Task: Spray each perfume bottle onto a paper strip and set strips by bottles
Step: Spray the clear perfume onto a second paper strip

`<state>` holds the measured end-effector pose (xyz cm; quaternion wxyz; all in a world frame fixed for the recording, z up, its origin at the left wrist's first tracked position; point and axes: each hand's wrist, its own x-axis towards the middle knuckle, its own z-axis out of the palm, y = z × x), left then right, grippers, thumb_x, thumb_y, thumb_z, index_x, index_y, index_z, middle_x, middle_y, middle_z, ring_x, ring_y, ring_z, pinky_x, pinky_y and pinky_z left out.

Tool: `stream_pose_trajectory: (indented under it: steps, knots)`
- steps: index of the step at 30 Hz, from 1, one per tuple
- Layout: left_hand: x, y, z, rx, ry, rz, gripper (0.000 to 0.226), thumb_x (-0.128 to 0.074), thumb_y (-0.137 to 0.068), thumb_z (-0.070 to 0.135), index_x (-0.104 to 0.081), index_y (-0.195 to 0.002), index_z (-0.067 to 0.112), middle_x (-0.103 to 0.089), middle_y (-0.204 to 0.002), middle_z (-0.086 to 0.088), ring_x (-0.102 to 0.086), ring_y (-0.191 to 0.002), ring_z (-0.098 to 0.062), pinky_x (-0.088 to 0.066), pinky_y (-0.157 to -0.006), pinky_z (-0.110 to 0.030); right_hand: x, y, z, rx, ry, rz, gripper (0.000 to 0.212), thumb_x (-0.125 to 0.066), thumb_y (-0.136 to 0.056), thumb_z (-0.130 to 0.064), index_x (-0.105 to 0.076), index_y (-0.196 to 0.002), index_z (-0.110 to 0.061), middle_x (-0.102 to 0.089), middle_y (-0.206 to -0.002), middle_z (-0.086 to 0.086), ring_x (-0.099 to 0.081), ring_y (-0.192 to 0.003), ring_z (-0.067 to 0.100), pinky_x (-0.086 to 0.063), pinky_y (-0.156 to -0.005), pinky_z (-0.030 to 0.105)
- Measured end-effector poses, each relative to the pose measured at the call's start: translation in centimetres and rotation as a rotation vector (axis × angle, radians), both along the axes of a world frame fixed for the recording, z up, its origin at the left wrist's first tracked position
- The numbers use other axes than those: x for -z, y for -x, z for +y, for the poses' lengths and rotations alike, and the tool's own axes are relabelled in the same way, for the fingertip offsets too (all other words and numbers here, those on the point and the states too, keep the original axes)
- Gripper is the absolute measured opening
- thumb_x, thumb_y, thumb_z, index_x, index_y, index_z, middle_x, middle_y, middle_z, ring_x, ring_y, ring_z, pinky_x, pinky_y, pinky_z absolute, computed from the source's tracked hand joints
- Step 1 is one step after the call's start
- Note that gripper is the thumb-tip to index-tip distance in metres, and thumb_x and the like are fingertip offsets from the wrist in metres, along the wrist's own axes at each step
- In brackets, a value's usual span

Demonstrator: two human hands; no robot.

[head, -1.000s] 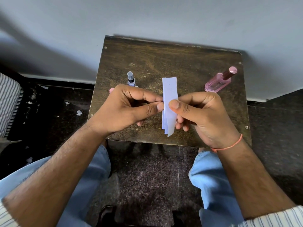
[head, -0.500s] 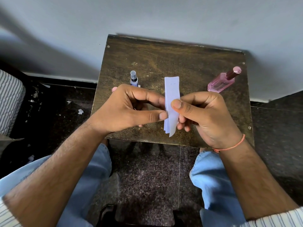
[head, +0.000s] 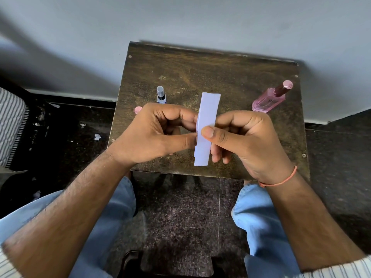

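Note:
Over the small dark wooden table (head: 210,69) I hold a stack of white paper strips (head: 206,125) upright between both hands. My left hand (head: 156,135) pinches the stack's left edge with thumb and forefinger. My right hand (head: 247,141) grips its right side, thumb on the front. A small blue spray bottle (head: 161,95) with a clear cap stands behind my left hand. A pink cap or bottle top (head: 138,109) peeks out at my left knuckles, mostly hidden. A flat pink perfume bottle (head: 270,100) with a dark neck stands at the table's right.
The table stands against a pale wall (head: 180,21). Dark speckled floor (head: 176,213) with paper scraps (head: 97,136) surrounds it. A striped cushion (head: 10,125) sits at the far left. My knees in blue jeans (head: 259,217) flank the table's near edge.
The strips have shifted slightly in my fingers, the lower ends fanning less. Both hands stay on the stack in nearly the same place.

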<state>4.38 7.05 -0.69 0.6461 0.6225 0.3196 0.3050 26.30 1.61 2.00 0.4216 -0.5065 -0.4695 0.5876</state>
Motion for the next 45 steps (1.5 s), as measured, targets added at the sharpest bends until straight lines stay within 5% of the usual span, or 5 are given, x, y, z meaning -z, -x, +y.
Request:
stream_pose_trajectory:
  steps: [7, 14, 25, 41, 45]
  knots:
    - [0.2, 0.1, 0.2, -0.201, -0.014, 0.031, 0.013, -0.080, -0.086, -0.002, -0.074, -0.096, 0.005, -0.072, -0.089, -0.020, -0.054, -0.062, -0.026, -0.042, -0.054, -0.036, -0.1, 0.9, -1.0, 0.000, -0.166, -0.276, 0.047, -0.093, -0.080, -0.043, -0.057, -0.100, -0.019, -0.075, -0.062, 0.007, -0.070, -0.044, 0.023, -0.047, -0.041, 0.029]
    - [0.4, 0.0, 0.5, -0.233, -0.080, 0.009, 0.032, -0.082, -0.085, 0.011, -0.067, -0.097, -0.014, -0.065, -0.098, -0.038, -0.050, -0.064, -0.063, -0.038, -0.048, -0.053, 0.9, 1.8, -1.7, 0.037, -0.394, -0.589, 0.048, -0.092, -0.081, -0.054, -0.063, -0.098, -0.019, -0.069, -0.058, -0.009, -0.061, -0.048, 0.011, -0.051, -0.051, 0.031]
    - [0.6, 0.0, 0.4, -0.237, -0.075, 0.035, 0.032, -0.081, -0.081, 0.016, -0.067, -0.096, -0.008, -0.067, -0.095, -0.030, -0.041, -0.049, -0.039, -0.035, -0.046, -0.045, 1.2, 1.7, -1.7, 0.196, -0.496, -0.704, 0.026, -0.090, -0.087, -0.034, -0.077, -0.104, -0.020, -0.065, -0.058, -0.012, -0.059, -0.050, 0.000, -0.043, -0.059, 0.012]
    - [0.5, -0.3, -0.4, -0.066, -0.272, 0.178, 0.036, -0.081, -0.082, -0.011, -0.077, -0.112, 0.009, -0.072, -0.076, 0.002, -0.052, -0.053, 0.004, -0.038, -0.053, -0.011, 0.7, 1.2, -1.3, 0.103, -0.252, -0.218, 0.028, -0.073, -0.100, -0.035, -0.083, -0.098, -0.009, -0.041, -0.054, 0.024, -0.032, -0.050, 0.032, -0.027, -0.050, 0.043]
    - [0.8, -0.3, -0.3, -0.072, -0.342, 0.189, 0.038, -0.083, -0.085, -0.011, -0.076, -0.112, 0.014, -0.066, -0.075, 0.022, -0.055, -0.055, 0.005, -0.038, -0.055, -0.011, 0.1, 0.8, -1.2, 0.070, -0.157, -0.056, 0.043, -0.062, -0.104, -0.036, -0.081, -0.101, 0.002, -0.053, -0.049, -0.012, -0.044, -0.044, 0.002, -0.034, -0.050, 0.019]
